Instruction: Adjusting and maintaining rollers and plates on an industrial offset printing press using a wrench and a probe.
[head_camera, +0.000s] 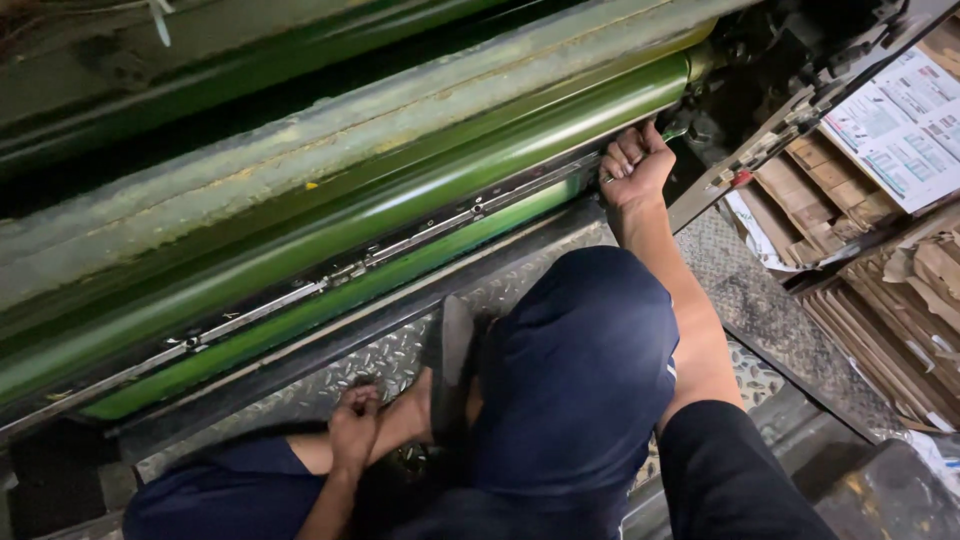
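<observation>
My right hand (634, 165) is stretched out to the right end of a long metal clamp bar (330, 275) that runs along a big green roller (400, 190). Its fingers are curled into a fist around a small tool (676, 131), whose tip pokes out by the thumb. My left hand (354, 421) is down low with its fingers curled, knuckles resting on the tread-plate floor (385, 362) beside my sandalled foot (449, 362). It holds nothing that I can see. My bent knee in dark blue trousers (578, 370) fills the middle.
A second, dusty cylinder (300, 140) lies above the green roller. To the right are stacks of flattened brown cardboard (880, 310) and printed sheets (900, 125) on a slanted metal frame (760, 150). A mesh step (770, 310) lies beside the tread plate.
</observation>
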